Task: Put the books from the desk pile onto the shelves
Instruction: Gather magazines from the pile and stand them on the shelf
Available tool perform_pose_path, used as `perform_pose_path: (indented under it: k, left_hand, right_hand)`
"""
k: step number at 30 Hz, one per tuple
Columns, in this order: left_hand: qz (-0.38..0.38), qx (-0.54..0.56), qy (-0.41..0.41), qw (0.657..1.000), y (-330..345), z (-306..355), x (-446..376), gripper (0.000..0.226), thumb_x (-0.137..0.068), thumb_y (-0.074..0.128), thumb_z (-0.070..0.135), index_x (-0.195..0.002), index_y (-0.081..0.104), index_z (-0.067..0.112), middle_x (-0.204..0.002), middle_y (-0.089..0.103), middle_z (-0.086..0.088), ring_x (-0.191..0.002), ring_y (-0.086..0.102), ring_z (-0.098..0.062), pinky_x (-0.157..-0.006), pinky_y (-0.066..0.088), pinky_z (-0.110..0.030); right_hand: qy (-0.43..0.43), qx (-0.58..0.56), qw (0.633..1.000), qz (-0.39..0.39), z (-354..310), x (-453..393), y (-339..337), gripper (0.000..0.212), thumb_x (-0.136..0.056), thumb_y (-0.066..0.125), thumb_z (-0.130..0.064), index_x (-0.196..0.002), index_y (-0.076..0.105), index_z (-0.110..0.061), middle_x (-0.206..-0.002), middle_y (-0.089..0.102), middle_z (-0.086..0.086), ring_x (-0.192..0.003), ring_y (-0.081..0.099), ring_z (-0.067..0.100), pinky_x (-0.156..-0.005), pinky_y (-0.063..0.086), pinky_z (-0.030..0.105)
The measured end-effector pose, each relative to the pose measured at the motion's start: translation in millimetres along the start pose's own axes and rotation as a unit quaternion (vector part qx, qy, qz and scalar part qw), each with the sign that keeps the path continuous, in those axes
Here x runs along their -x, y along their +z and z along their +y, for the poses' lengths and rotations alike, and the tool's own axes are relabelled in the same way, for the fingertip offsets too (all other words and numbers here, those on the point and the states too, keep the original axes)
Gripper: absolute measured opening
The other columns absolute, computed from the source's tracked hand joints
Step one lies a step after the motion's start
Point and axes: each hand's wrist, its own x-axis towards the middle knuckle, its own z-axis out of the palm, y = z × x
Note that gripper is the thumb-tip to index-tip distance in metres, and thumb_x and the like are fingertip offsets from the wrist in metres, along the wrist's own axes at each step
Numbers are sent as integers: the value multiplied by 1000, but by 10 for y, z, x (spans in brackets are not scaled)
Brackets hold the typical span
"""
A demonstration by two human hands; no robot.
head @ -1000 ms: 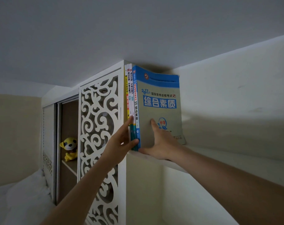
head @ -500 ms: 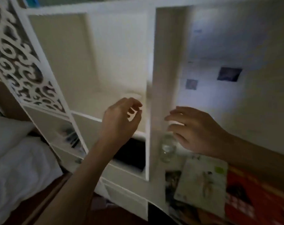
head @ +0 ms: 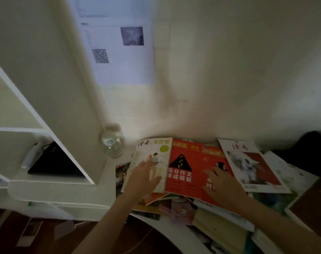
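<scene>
A loose pile of books and magazines covers the white desk (head: 174, 233). On top lie a pale illustrated magazine (head: 156, 153), a red book with a black triangle (head: 185, 162), a second red book (head: 211, 158) and a white-and-red magazine (head: 251, 162). My left hand (head: 143, 180) lies with straight fingers on the pale magazine. My right hand (head: 222, 184) rests flat on the second red book. Neither hand grips anything. The white shelf unit (head: 51, 92) stands to the left of the pile.
A clear glass jar (head: 113, 143) sits on the desk against the shelf unit's side. A black pouch (head: 55, 162) lies in a low shelf compartment. Printed sheets (head: 117, 48) hang on the wall. A dark object (head: 310, 151) sits at the far right.
Both hands let go of the blue book left upright on the top shelf and came down. The view swung down the shelf unit to the desk pile, where both hands now rest.
</scene>
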Motion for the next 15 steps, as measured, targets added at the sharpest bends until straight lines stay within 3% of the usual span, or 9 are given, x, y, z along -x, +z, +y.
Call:
perform_pose_path:
  k: [2,4,6,8,11,13,15]
  left_hand:
    - [-30,-11,-43,999,186,-100,-110,68,-92,59,42,-149,27,22,-144,44,-4,-129,42,-22,-104,35,-33]
    - [-34,-42,-64,996,288,-259,-247,71,-95,49,50,-152,16,24,-139,50,-4,-114,53,-19,-97,44,-32]
    - [-47,-17,-98,994,363,-522,-411,76,-86,43,69,-146,29,25,-122,61,-3,-89,56,-11,-74,53,-29]
    - [-70,93,-151,982,464,-867,-566,94,-63,50,82,-134,46,21,-118,64,-3,-91,62,-13,-79,57,-37]
    - [-54,224,-260,938,530,-1302,-701,100,-45,75,72,-125,57,14,-119,67,-5,-103,66,-26,-90,55,-47]
    - [-63,282,-315,904,334,-1189,-620,79,-55,87,53,-117,62,11,-114,69,-8,-99,68,-28,-88,56,-48]
    - [-78,340,-290,891,214,-1116,-585,57,-73,83,31,-121,58,12,-115,69,-10,-98,68,-30,-88,56,-50]
  right_hand:
    - [25,-14,999,-16,54,66,209,59,-91,53,-51,-142,42,-23,-145,44,4,-127,49,25,-101,46,40]
    - [41,-9,999,-10,26,84,373,63,-89,47,-59,-139,48,-21,-143,48,6,-127,51,27,-101,47,45]
    - [57,-10,998,3,-47,51,517,70,-85,40,-65,-134,54,-17,-139,52,9,-126,52,31,-99,47,50]
    - [78,-2,997,-2,-154,17,583,85,-81,26,-72,-137,52,-14,-143,49,9,-132,47,31,-106,40,52]
    - [89,-35,995,-17,-293,-35,552,98,-74,20,-79,-143,44,-13,-147,43,6,-137,40,27,-112,32,47]
    - [100,-64,992,-37,-340,-95,517,86,-83,37,-75,-146,38,-16,-149,39,4,-138,35,23,-115,28,41]
    - [122,-119,985,-25,-360,-159,486,73,-88,53,-61,-143,43,-14,-143,46,5,-131,43,23,-111,34,39]
